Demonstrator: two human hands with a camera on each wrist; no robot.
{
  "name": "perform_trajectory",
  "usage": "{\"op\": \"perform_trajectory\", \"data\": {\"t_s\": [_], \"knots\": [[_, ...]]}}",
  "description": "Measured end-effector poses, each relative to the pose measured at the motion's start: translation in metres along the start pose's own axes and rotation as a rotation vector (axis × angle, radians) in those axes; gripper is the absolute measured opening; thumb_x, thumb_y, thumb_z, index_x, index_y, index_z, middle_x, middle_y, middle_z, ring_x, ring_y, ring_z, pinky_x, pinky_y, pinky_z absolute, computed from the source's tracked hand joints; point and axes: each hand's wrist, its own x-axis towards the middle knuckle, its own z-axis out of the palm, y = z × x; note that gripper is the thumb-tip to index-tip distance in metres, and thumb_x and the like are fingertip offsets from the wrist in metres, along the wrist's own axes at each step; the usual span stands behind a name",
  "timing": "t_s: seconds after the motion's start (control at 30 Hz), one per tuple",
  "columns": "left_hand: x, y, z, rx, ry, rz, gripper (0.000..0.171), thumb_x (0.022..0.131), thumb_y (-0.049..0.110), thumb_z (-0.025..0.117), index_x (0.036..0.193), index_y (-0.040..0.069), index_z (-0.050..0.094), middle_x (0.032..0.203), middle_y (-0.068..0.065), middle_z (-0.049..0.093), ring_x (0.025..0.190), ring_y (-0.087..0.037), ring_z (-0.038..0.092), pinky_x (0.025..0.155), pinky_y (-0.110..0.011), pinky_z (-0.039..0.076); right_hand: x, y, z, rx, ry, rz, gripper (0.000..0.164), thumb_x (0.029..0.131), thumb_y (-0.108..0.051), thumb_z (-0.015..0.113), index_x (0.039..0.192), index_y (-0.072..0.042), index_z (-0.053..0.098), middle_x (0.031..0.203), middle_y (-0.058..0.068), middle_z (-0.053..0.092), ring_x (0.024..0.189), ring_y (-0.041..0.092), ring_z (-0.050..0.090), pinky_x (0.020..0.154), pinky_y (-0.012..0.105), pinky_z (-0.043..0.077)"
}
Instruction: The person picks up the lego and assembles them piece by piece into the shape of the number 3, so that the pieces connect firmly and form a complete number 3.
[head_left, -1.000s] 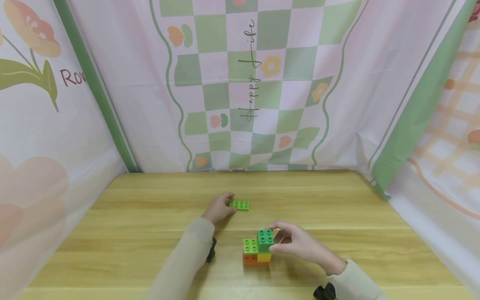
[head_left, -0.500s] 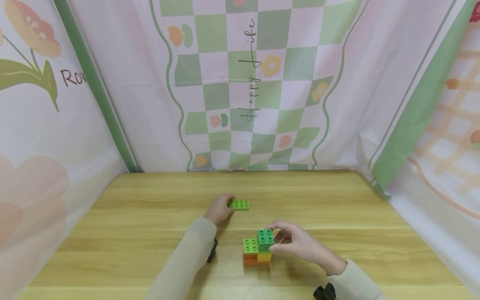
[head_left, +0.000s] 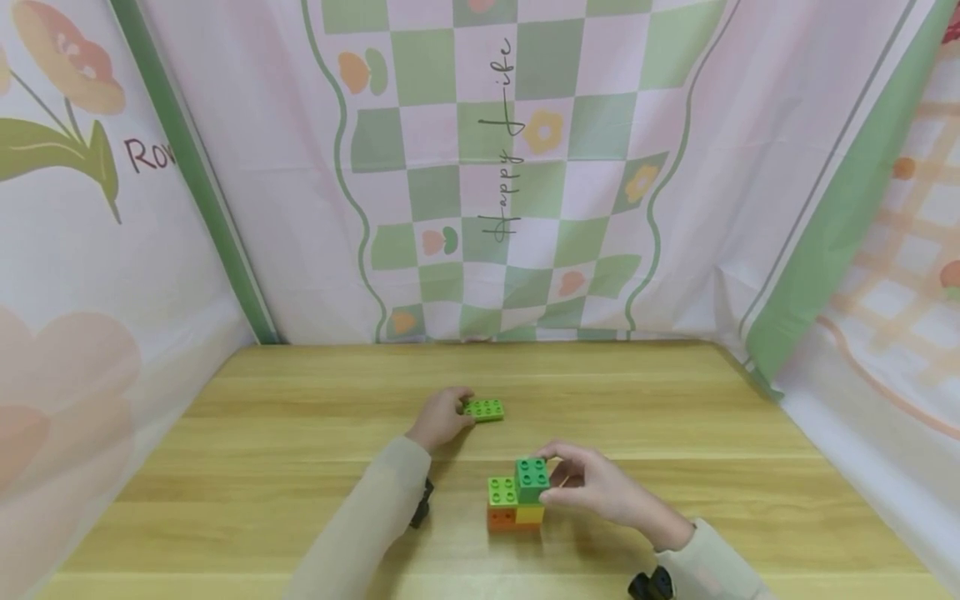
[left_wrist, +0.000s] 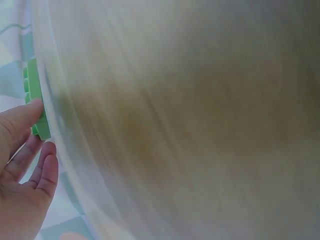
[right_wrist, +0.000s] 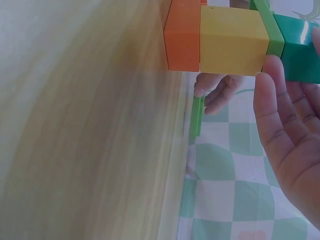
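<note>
Apparently at the grasping step, pinching the left end of a lime-green studded plate (head_left: 486, 409) with the left hand (head_left: 438, 420) at the wooden table's (head_left: 300, 400) far middle, holding the dark-green block (head_left: 532, 480) atop the near brick stack (head_left: 502, 518) with the right hand (head_left: 596, 486), and seemingly needing a sure pinch next.

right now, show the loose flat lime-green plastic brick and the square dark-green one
Loose flat lime-green plastic brick (head_left: 485, 408): head view, studded top
Square dark-green brick (head_left: 532, 474): head view, studded top
</note>
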Motion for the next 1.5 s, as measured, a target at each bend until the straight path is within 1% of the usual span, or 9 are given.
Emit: {"op": "perform_trajectory", "data": {"t_s": [0.13,0.27,0.33,0.57,0.6,0.7,0.93,1.23,1.5], "knots": [[-0.002,0.002,-0.005,-0.018,-0.013,0.008,0.043,0.081,0.006,0.068,0.122,-0.001,0.054,0.116,-0.013,0.057,0.101,-0.026,0.055,0.089,-0.039,0.045,0.000,0.000,0.000,-0.005,-0.002,0.000,0.040,0.084,-0.015,0.067,0.119,-0.001,0.053,0.094,0.013,0.059,0.079,0.016,0.057,0.069,0.030,0.051],[-0.005,0.003,-0.012,-0.072,-0.031,0.004,0.045,0.082,0.005,0.067,0.124,-0.001,0.052,0.117,-0.014,0.056,0.097,-0.025,0.055,0.083,-0.038,0.047,0.000,0.000,0.000,-0.007,-0.001,-0.003,0.041,0.084,-0.015,0.067,0.119,0.000,0.053,0.094,0.013,0.059,0.079,0.016,0.057,0.070,0.030,0.051],[-0.007,0.003,-0.016,-0.093,-0.033,0.002,0.044,0.083,0.006,0.066,0.125,-0.001,0.051,0.118,-0.013,0.055,0.097,-0.025,0.054,0.083,-0.038,0.047,0.000,0.000,0.000,-0.006,0.000,-0.006,0.041,0.084,-0.016,0.067,0.119,0.000,0.053,0.094,0.013,0.059,0.079,0.016,0.057,0.069,0.030,0.051],[-0.011,0.004,-0.032,-0.125,0.000,0.060,0.043,0.083,0.006,0.064,0.124,-0.001,0.051,0.117,-0.015,0.055,0.103,-0.030,0.052,0.088,-0.041,0.044,0.000,0.000,0.000,0.000,-0.005,-0.012,0.041,0.084,-0.015,0.067,0.119,0.000,0.053,0.094,0.014,0.059,0.079,0.018,0.058,0.069,0.030,0.052],[-0.012,0.005,-0.035,-0.110,0.010,0.081,0.042,0.083,0.006,0.064,0.123,-0.002,0.052,0.115,-0.015,0.056,0.102,-0.030,0.052,0.087,-0.040,0.045,0.000,0.000,0.000,0.001,-0.005,-0.011,0.041,0.084,-0.015,0.067,0.119,0.000,0.053,0.094,0.014,0.059,0.079,0.019,0.058,0.069,0.030,0.052],[-0.014,0.006,-0.039,-0.098,0.022,0.101,0.042,0.083,0.006,0.065,0.122,-0.003,0.052,0.113,-0.015,0.056,0.101,-0.030,0.053,0.086,-0.040,0.046,0.000,0.000,-0.001,0.015,-0.011,-0.002,0.040,0.084,-0.015,0.067,0.119,0.001,0.053,0.094,0.014,0.059,0.079,0.021,0.058,0.069,0.029,0.052],[-0.014,0.006,-0.038,-0.083,0.025,0.080,0.043,0.083,0.007,0.067,0.123,0.000,0.053,0.115,-0.015,0.057,0.103,-0.027,0.052,0.088,-0.038,0.044,0.000,0.000,0.000,0.024,-0.016,0.011,0.040,0.085,-0.014,0.066,0.119,0.001,0.052,0.094,0.015,0.059,0.080,0.022,0.058,0.069,0.029,0.052],[-0.028,0.011,-0.036,-0.130,0.040,0.152,0.043,0.079,0.004,0.068,0.119,-0.005,0.054,0.106,-0.013,0.059,0.094,-0.024,0.056,0.081,-0.034,0.049,0.000,0.000,0.000,0.027,-0.018,0.009,0.041,0.085,-0.014,0.066,0.120,0.002,0.051,0.094,0.015,0.059,0.080,0.021,0.058,0.070,0.029,0.052],[-0.040,0.012,-0.036,-0.135,0.049,0.168,0.042,0.080,0.005,0.068,0.118,-0.003,0.055,0.104,-0.010,0.060,0.093,-0.022,0.056,0.080,-0.033,0.049,0.000,0.000,0.000,0.027,-0.018,0.014,0.041,0.085,-0.014,0.066,0.120,0.002,0.052,0.093,0.015,0.059,0.080,0.022,0.058,0.069,0.029,0.051]]}}
